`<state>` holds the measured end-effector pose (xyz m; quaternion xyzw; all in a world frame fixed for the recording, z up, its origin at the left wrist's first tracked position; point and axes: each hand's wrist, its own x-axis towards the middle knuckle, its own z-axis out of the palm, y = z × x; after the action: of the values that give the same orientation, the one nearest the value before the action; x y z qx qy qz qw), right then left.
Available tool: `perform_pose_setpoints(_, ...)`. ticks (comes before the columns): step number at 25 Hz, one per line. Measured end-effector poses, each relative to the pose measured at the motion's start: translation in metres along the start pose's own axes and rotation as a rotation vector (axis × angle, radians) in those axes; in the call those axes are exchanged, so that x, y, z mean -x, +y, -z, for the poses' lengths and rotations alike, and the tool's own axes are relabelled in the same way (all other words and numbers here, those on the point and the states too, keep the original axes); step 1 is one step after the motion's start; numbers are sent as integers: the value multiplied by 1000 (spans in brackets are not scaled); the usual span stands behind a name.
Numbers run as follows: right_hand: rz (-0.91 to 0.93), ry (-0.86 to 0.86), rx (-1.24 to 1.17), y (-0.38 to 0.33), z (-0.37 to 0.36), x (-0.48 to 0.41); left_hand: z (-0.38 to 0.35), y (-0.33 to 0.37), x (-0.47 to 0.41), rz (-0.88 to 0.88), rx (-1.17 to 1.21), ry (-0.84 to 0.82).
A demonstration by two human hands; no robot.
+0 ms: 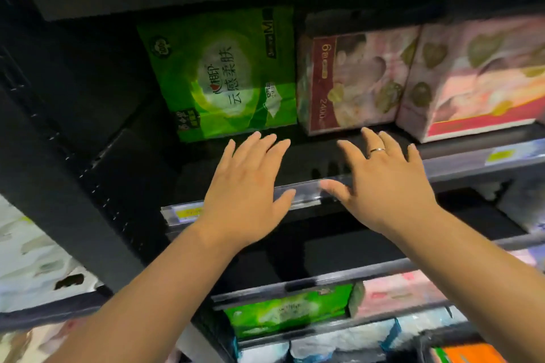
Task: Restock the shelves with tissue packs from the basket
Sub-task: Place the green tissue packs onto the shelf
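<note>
While empty, both hands (247, 186) (383, 183) hover before the green tissue pack (224, 74).

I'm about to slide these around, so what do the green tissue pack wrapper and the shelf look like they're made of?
Green tissue pack: looks like thin glossy plastic film; it shows wrinkles and bright glare patches. Shelf: seems to be dark painted metal with a matte finish, and its upright has rows of small slots. Its front price strip looks like clear plastic, since it catches light.

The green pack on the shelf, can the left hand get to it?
Probably yes. The left hand is open, its fingertips close to the green pack, and nothing lies between them.
</note>
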<state>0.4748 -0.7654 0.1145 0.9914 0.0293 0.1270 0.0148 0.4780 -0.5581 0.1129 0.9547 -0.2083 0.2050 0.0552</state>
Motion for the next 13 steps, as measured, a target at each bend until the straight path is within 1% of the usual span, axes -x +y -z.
perform_pose_setpoints(5,-162,72,40,13,-26,95,-31,43,31,-283,70,34)
perform_pose_setpoints(9,-324,86,132,36,-52,179,-63,97,64,-443,107,-5)
perform_pose_setpoints(13,-507,-21,145,61,-70,255,-93,168,99,-580,198,-86)
